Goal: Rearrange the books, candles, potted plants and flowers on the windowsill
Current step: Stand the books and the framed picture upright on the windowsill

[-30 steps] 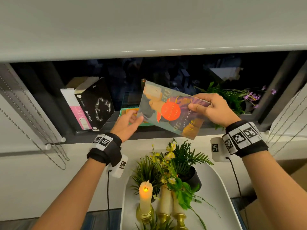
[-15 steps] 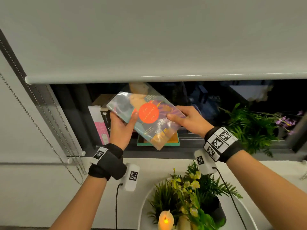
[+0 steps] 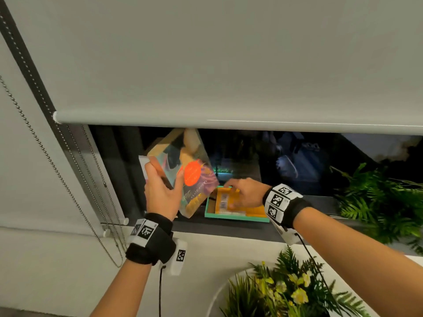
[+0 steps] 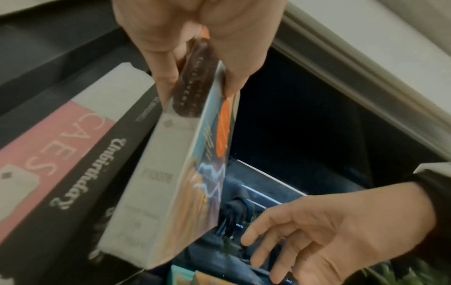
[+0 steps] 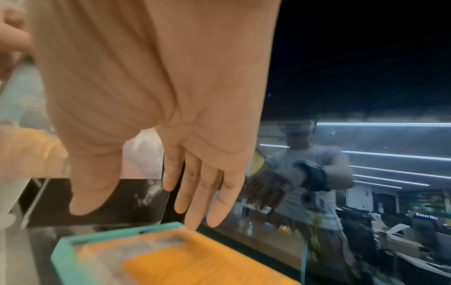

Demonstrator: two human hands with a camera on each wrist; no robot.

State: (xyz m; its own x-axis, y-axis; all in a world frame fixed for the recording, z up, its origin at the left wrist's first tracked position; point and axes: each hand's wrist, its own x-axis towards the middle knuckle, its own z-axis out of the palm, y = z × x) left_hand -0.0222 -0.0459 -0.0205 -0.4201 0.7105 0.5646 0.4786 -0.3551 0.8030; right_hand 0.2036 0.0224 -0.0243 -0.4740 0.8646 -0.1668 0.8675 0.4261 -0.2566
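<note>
My left hand (image 3: 164, 175) grips a colourful book with an orange circle (image 3: 194, 177) by its lower end, thumb on the cover. The book stands tilted on the dark windowsill (image 3: 229, 229). In the left wrist view that book (image 4: 168, 173) leans against a black book (image 4: 80, 183) and a pink-and-white book (image 4: 36, 144). My right hand (image 3: 240, 193) is open, its straight fingers (image 5: 195, 202) over the far edge of a teal-and-orange book (image 5: 171, 260) that lies flat on the sill (image 3: 254, 211).
A fern (image 3: 377, 202) fills the right of the sill. The roller blind (image 3: 229, 65) hangs low over the window and its bead chain (image 3: 57, 170) hangs at the left. Below the sill stand potted greens with yellow flowers (image 3: 286, 289).
My right hand has let go of the colourful book and dropped to the flat teal book. My left hand has tipped the colourful book upright towards the leaning books on the left.
</note>
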